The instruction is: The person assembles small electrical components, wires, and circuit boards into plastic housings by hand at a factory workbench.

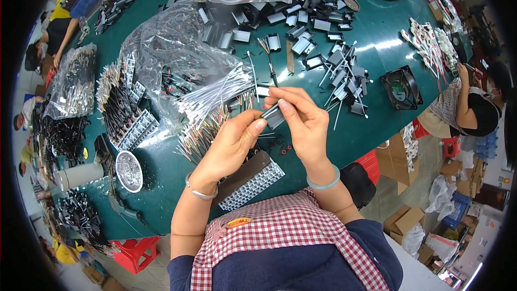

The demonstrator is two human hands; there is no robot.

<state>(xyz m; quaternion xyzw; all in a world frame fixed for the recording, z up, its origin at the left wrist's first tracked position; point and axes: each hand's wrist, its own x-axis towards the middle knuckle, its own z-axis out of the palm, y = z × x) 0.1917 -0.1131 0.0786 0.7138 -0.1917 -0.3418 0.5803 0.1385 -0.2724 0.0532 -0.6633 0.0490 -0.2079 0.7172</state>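
Note:
My left hand [237, 140] and my right hand [302, 124] meet above the middle of the green table. Between their fingertips they pinch a small grey-and-black metal housing [275, 119]. A black cable [272, 67] with split coloured wire ends runs away from the fingers on its far side; where it meets the housing is hidden. Close to my left hand lies a bundle of white cables [218, 94] on loose coloured wires [196, 137]. Below the hands are a dark brown block [245, 179] and a strip of small metal parts [253, 186]. Small red rings [285, 150] lie near my right hand.
Many loose housings [301, 19] cover the far table. Housings with white cables [347, 78] and a black fan [402, 87] are at right. Plastic bags [161, 43], wired strips [137, 129], a white bowl [129, 171] and a soldering-gun-like tool [121, 202] are at left. Co-workers sit around.

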